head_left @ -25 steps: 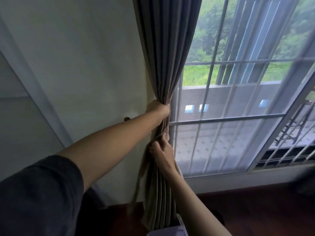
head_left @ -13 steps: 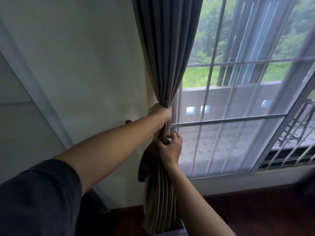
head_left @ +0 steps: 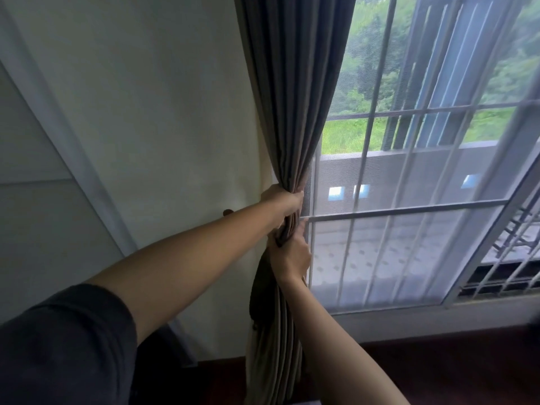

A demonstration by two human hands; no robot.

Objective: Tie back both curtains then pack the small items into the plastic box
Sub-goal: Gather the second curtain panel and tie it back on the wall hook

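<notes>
Fingers point(head_left: 301, 229) of the right hand point(head_left: 289, 255) curl round the gathered grey-brown pleated fabric curtain point(head_left: 292, 112), low on the bundle. Just above, almost touching, the left hand point(head_left: 285, 201) clenches the same bunch. The bundle's long axis runs up and down. A darker brown fabric band point(head_left: 258, 290) hangs against the curtain, below and left of the right hand, so that hand is nearer it. Farther back, a small dark wall knob point(head_left: 228, 212) sits just left of the left wrist; the band likely has to reach it.

The curtain point(head_left: 292, 97) (top cut off) seemingly hides fingertips of the left hand point(head_left: 282, 201).
</notes>
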